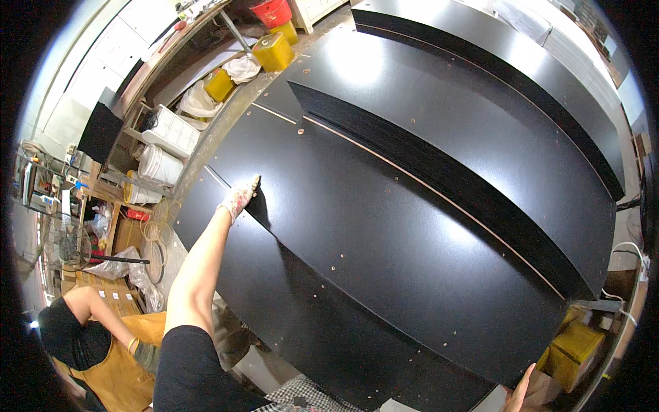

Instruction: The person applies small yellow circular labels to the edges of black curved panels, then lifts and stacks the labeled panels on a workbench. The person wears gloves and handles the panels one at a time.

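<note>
A large flat black panel [329, 199] with small drilled holes lies in front of me, over another black panel [309, 281] nearer my body. My left hand [240, 197], in a floral-patterned glove, rests at the upper panel's near edge toward the left. Its fingers are stretched out over the surface, and a dark shadow falls beside them. At the lower right my right hand [522, 391] touches the panel's near right corner with straight fingers. Most of that hand is cut off by the picture's edge.
Beyond lie a thick stack of black boards [439, 158] and another stack [494, 48]. Yellow containers [273, 51], a red bucket [272, 12] and white buckets [160, 162] stand to the left. A co-worker in an orange apron [130, 353] is at lower left. A yellow box [575, 347] sits at right.
</note>
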The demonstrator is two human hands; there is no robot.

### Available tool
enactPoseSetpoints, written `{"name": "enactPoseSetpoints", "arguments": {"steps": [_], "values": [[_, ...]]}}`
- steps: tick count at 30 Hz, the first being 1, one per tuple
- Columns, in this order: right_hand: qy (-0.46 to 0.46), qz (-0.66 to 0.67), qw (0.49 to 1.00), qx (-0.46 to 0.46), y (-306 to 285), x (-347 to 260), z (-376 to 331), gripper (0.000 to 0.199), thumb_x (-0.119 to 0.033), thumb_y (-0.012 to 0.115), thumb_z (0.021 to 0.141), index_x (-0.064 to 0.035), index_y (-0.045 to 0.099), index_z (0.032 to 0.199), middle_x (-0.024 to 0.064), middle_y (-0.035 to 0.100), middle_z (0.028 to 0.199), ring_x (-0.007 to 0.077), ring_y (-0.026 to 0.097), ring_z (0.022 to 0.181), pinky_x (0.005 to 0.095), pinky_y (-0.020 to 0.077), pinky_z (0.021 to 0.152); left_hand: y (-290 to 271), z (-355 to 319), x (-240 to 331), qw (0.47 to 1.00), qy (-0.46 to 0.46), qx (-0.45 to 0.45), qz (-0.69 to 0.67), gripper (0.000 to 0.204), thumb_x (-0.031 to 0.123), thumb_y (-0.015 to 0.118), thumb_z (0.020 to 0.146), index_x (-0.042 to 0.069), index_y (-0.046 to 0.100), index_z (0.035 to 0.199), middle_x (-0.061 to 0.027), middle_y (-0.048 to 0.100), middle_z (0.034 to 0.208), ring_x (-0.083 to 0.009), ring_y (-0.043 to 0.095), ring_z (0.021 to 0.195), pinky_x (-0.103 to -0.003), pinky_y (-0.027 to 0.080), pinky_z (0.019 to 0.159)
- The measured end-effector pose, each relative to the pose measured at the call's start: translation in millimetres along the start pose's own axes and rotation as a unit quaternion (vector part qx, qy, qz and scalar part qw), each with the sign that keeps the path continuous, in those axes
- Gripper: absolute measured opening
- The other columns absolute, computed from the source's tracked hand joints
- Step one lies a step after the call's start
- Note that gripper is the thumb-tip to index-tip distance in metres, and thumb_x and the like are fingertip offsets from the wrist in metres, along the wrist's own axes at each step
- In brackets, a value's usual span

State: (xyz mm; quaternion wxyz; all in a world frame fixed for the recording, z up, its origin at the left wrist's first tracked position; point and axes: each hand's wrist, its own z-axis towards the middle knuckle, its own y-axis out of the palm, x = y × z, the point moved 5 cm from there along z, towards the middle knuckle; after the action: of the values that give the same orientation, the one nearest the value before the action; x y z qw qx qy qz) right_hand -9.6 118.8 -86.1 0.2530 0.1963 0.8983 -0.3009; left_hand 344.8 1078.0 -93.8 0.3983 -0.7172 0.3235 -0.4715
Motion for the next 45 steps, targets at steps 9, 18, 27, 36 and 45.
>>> {"name": "enactPoseSetpoints", "arguments": {"steps": [9,18,27,36,45], "values": [[-0.056,0.159,0.985,0.025,-40.8,53.8,16.4,0.087,-0.070,0.051,0.084,-0.0070,0.035,0.142,0.0123,0.033,0.145,0.0322,0.037,0.128,0.0544,0.0287,0.101,-12.8,-52.6,1.6,0.950,-0.159,0.222,-0.152,0.057,0.049,0.049,0.093,-0.001,0.055,0.119,-0.0219,0.064,0.109,-0.0277,0.068,0.081,-0.038,0.054,0.071],[0.046,0.146,0.978,-0.143,35.1,70.7,-52.2,0.024,-0.014,0.054,0.085,0.0033,0.056,0.102,0.0128,0.062,0.078,0.0202,0.059,0.058,0.0283,0.0460,0.044,105.9,-200.3,114.5,0.777,-0.266,-0.248,-0.514,0.026,0.010,0.052,0.090,-0.009,0.056,0.107,-0.0248,0.065,0.094,-0.0337,0.068,0.081,-0.040,0.058,0.069],[0.019,0.256,0.962,-0.096,60.8,51.8,-28.9,0.012,-0.005,0.049,0.084,-0.0031,0.059,0.079,0.0106,0.061,0.075,0.0167,0.053,0.056,0.0239,0.0407,0.047,108.7,-170.4,132.4,0.759,-0.238,-0.286,-0.534,0.034,-0.007,0.052,0.079,-0.008,0.057,0.112,-0.0261,0.066,0.097,-0.0335,0.070,0.080,-0.039,0.060,0.069],[0.041,0.188,0.979,-0.072,53.5,67.8,-29.7,0.012,-0.001,0.049,0.082,-0.0014,0.061,0.083,0.0130,0.066,0.084,0.0165,0.060,0.062,0.0228,0.0466,0.047,109.5,-185.7,130.4,0.771,-0.224,-0.229,-0.550,0.034,-0.007,0.041,0.081,-0.020,0.047,0.112,-0.0371,0.059,0.103,-0.0480,0.064,0.091,-0.052,0.057,0.079],[0.026,0.230,0.971,-0.051,61.6,63.9,-26.1,0.020,-0.004,0.041,0.088,0.0083,0.056,0.091,0.0180,0.062,0.085,0.0200,0.059,0.063,0.0267,0.0498,0.049,130.9,-186.1,109.3,0.796,-0.228,-0.205,-0.523,0.030,0.000,0.037,0.089,-0.017,0.044,0.113,-0.0369,0.059,0.104,-0.0493,0.064,0.091,-0.052,0.057,0.077]]}}
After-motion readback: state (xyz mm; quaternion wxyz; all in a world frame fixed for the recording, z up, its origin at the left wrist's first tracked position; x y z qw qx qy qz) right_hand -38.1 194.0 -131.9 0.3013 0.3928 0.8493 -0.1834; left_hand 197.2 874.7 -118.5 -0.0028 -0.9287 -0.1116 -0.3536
